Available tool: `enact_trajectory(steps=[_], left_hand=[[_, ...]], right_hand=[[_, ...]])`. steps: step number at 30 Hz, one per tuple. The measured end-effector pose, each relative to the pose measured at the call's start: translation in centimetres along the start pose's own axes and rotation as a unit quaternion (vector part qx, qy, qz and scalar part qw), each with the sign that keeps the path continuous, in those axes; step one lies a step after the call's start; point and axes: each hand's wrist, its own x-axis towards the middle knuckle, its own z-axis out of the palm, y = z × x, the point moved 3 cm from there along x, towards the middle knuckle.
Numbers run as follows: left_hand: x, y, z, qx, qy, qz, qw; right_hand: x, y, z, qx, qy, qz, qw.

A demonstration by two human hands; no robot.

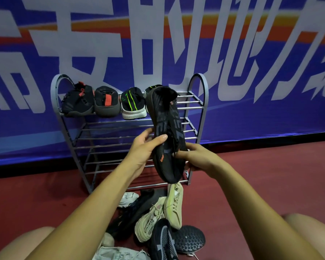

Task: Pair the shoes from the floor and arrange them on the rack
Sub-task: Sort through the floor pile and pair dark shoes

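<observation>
Left hand (145,150), right hand (198,158) gripping black shoe (166,126), red floor (255,177), blue banner (270,119)

You grip a black shoe (167,132) with your left hand (144,147) and right hand (195,158), before the rack (199,85).

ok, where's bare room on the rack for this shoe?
Free: right end of the top shelf, between the green-striped shoes and the right arch; lower shelves show bare rails. Crowded: that shelf's left side and the floor pile.

Rack (199,85) with 4 shoes (106,102), floor (251,175) with shoe pile (154,222)
</observation>
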Motion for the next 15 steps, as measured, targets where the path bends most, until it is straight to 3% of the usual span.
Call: enact_trajectory(steps=[5,10,15], left_hand=[[-0.2,0.8,0.4,-0.038,-0.014,0.014,0.999],[0.1,1.4,1.3,-0.022,-0.096,0.005,0.995],[0.5,1.7,2.2,-0.053,-0.074,0.034,0.995]], right_hand=[[0.2,-0.3,-0.8,0.18,0.02,-0.042,0.983],[0.9,-0.8,-0.7,0.297,0.017,-0.073,0.952],[1.7,-1.1,-1.6,0.384,0.026,-0.097,0.918]])
